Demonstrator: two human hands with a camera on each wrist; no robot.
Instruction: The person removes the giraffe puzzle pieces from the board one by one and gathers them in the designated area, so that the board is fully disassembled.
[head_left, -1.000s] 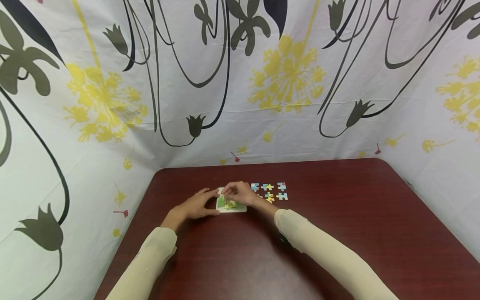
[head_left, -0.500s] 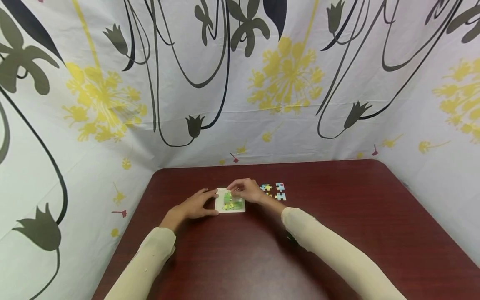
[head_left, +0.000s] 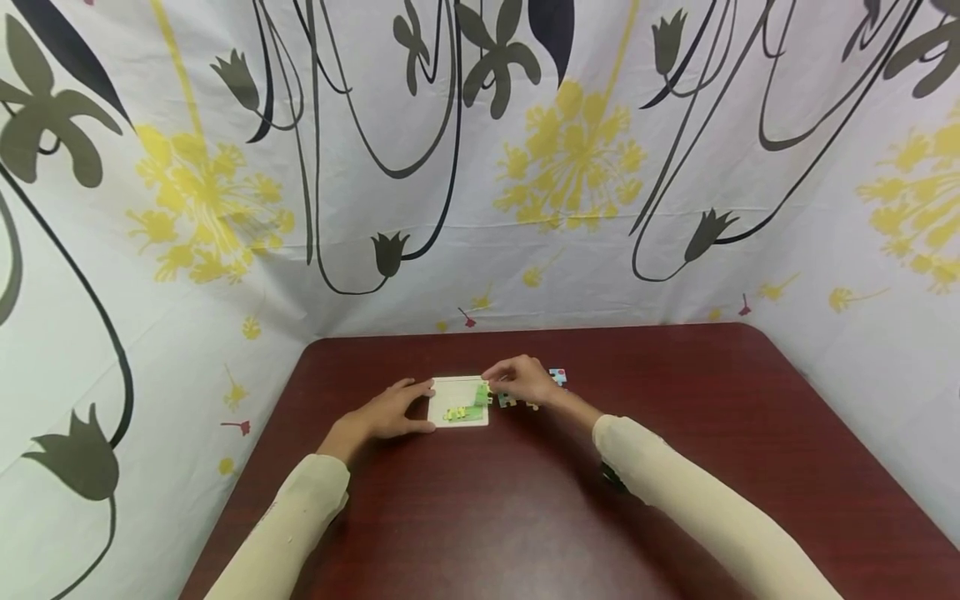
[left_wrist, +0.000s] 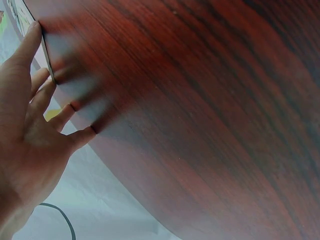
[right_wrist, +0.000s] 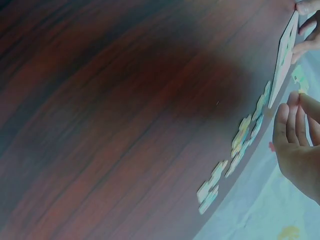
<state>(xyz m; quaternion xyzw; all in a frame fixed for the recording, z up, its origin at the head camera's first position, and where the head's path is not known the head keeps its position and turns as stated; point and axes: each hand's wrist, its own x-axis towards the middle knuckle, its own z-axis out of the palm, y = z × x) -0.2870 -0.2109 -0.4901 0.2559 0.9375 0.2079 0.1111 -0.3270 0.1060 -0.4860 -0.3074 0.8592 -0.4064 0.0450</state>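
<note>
A white puzzle tray (head_left: 444,397) lies on the table in the head view, with green and yellow puzzle pieces (head_left: 463,413) along its near side. My left hand (head_left: 387,411) has its fingers spread at the tray's left edge, thumb near the close corner and a fingertip near the far one. Those fingertips also touch the tray's edge in the left wrist view. My right hand (head_left: 521,381) pinches a green puzzle piece (right_wrist: 299,77) between thumb and fingertips, raised above the table. In the head view that piece overlaps the tray's right side.
Loose puzzle pieces (right_wrist: 240,136) lie in two rows right of the tray, partly hidden behind my right hand in the head view. One blue piece (head_left: 557,376) shows beyond the wrist. The dark red table (head_left: 480,517) meets a patterned cloth (head_left: 480,208) at its far edge.
My right hand has moved right, carrying the green puzzle piece from over the tray's middle to its right side. More of the tray's bare floor shows. The left hand stays in place.
</note>
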